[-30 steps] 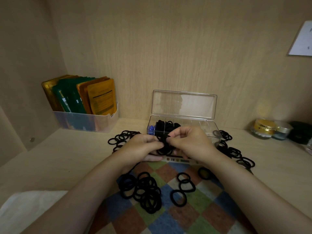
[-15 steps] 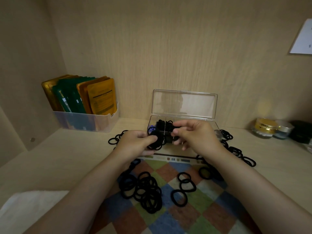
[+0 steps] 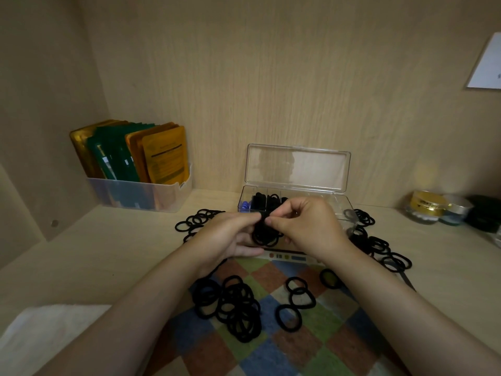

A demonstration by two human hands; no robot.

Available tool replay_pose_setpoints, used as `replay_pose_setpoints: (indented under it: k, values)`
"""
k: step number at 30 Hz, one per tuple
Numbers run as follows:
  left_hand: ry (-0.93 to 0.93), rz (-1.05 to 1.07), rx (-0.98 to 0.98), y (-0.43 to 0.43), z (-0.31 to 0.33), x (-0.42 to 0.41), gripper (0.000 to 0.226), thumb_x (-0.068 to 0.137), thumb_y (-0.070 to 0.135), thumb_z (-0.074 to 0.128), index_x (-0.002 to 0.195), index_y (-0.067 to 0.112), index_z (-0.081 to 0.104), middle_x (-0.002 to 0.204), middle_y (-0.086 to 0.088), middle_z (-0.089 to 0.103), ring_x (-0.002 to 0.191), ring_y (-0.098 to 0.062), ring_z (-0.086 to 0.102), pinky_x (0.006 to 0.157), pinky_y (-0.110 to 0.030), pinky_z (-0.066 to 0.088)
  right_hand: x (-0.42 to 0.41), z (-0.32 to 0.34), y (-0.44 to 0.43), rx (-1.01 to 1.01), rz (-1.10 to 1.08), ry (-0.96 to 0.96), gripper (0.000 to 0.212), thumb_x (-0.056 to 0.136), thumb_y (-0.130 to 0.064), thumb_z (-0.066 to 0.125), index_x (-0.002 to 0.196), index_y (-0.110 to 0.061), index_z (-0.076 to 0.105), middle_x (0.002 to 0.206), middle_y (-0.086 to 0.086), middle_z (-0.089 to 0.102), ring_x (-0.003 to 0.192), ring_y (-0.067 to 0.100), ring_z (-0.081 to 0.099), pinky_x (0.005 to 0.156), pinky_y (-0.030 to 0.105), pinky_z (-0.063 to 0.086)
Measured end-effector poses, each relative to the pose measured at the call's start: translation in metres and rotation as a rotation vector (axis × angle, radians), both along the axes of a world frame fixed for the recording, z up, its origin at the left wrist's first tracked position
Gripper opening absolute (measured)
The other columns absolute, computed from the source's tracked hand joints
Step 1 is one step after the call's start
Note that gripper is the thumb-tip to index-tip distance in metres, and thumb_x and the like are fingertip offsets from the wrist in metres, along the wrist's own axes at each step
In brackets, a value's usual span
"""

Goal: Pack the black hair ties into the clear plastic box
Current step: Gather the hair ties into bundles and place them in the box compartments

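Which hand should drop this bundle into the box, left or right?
Right, likely. The right hand pinches the bundle of hair ties and overlaps the front edge of the clear box, near its empty compartments. The left hand also pinches it but sits lower, farther from the box.

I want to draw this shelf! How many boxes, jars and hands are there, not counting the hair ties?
Clear plastic box: 1
Bin of packets: 1
Jars: 2, gold jar and silver jar
Hands: 2, left hand and right hand, both pinching a bunch of black hair ties
Total: 6
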State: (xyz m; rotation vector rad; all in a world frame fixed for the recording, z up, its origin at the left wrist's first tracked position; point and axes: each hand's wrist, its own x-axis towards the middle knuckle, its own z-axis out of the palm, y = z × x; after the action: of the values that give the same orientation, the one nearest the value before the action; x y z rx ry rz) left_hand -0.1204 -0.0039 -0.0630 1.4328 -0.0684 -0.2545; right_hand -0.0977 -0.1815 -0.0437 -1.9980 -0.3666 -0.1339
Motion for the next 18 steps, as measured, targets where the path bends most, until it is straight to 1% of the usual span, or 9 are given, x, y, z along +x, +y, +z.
replay_pose_setpoints:
  k: [1,2,5,6,9,11,14,16,18]
  values:
    - [-0.012,-0.005,0.009,0.000,-0.001,0.001,0.037,0.093,0.030,0.064,0.119,0.004,0.068,0.114,-0.013,0.072,0.102,-0.021,0.072,0.089,-0.041,0.059,0.000,0.000,0.000,-0.004,-0.001,-0.003,0.008,0.080,-0.016,0.082,0.076,-0.013,0.075,0.066,0.001,0.071,0.045,0.006,0.058,0.047,0.020,0.048]
    - [-0.044,0.004,0.072,0.001,-0.004,0.002,0.042,0.089,0.035,0.068,0.118,0.003,0.069,0.120,-0.012,0.070,0.107,-0.019,0.070,0.090,-0.040,0.059,0.000,-0.001,-0.001,0.000,0.001,-0.002,0.008,0.080,-0.015,0.081,0.077,-0.012,0.075,0.066,0.000,0.071,0.045,0.006,0.058,0.047,0.019,0.048]
    - [-0.076,0.066,0.216,0.002,-0.010,0.006,0.046,0.086,0.030,0.075,0.119,-0.001,0.067,0.132,-0.014,0.064,0.111,-0.015,0.069,0.088,-0.035,0.060,0.002,-0.001,-0.004,-0.014,0.041,0.028,0.007,0.080,-0.014,0.081,0.078,-0.013,0.075,0.067,0.000,0.071,0.046,0.007,0.059,0.047,0.020,0.049]
    - [-0.070,0.078,0.231,0.004,-0.012,0.007,0.042,0.087,0.026,0.075,0.120,0.000,0.068,0.129,-0.013,0.066,0.109,-0.015,0.070,0.087,-0.033,0.060,0.002,-0.001,-0.005,-0.041,0.071,0.038,0.006,0.080,-0.014,0.082,0.079,-0.013,0.075,0.068,0.000,0.071,0.047,0.008,0.060,0.047,0.020,0.049]
    - [-0.068,0.101,0.275,0.002,-0.007,0.004,0.022,0.090,0.015,0.072,0.109,0.006,0.074,0.109,-0.011,0.075,0.095,-0.014,0.075,0.078,-0.027,0.061,0.001,0.000,-0.011,-0.106,0.153,0.084,0.008,0.083,-0.014,0.079,0.088,-0.015,0.074,0.072,-0.003,0.068,0.050,0.012,0.062,0.045,0.018,0.046]
    - [-0.067,0.142,0.317,0.001,-0.003,0.001,0.017,0.089,0.011,0.072,0.106,0.005,0.073,0.100,-0.010,0.076,0.084,-0.012,0.076,0.071,-0.023,0.061,0.001,0.005,-0.017,-0.145,0.188,0.086,0.009,0.084,-0.017,0.078,0.085,-0.017,0.069,0.071,-0.005,0.065,0.050,0.010,0.059,0.047,0.020,0.045]
    - [-0.081,0.161,0.433,-0.002,0.002,0.001,0.012,0.089,0.012,0.073,0.101,0.009,0.073,0.097,-0.010,0.074,0.081,-0.012,0.075,0.070,-0.023,0.062,-0.005,0.015,-0.028,-0.320,0.319,0.068,0.011,0.080,-0.023,0.082,0.081,-0.023,0.072,0.073,-0.008,0.066,0.060,0.001,0.058,0.060,0.019,0.047]
    - [-0.103,0.191,0.491,-0.006,0.010,0.000,0.008,0.088,0.015,0.074,0.091,0.019,0.069,0.096,-0.005,0.071,0.083,-0.014,0.073,0.069,-0.022,0.061,-0.014,0.021,-0.037,-0.506,0.427,0.103,0.012,0.078,-0.026,0.084,0.086,-0.026,0.076,0.082,-0.009,0.071,0.071,-0.001,0.063,0.067,0.016,0.049]
    - [-0.135,0.195,0.534,-0.011,0.018,0.000,0.008,0.088,0.015,0.075,0.088,0.020,0.068,0.094,-0.001,0.071,0.086,-0.015,0.073,0.073,-0.026,0.062,-0.022,0.024,-0.044,-0.684,0.473,0.124,0.017,0.076,-0.030,0.084,0.091,-0.031,0.077,0.091,-0.012,0.072,0.083,0.000,0.065,0.075,0.019,0.051]
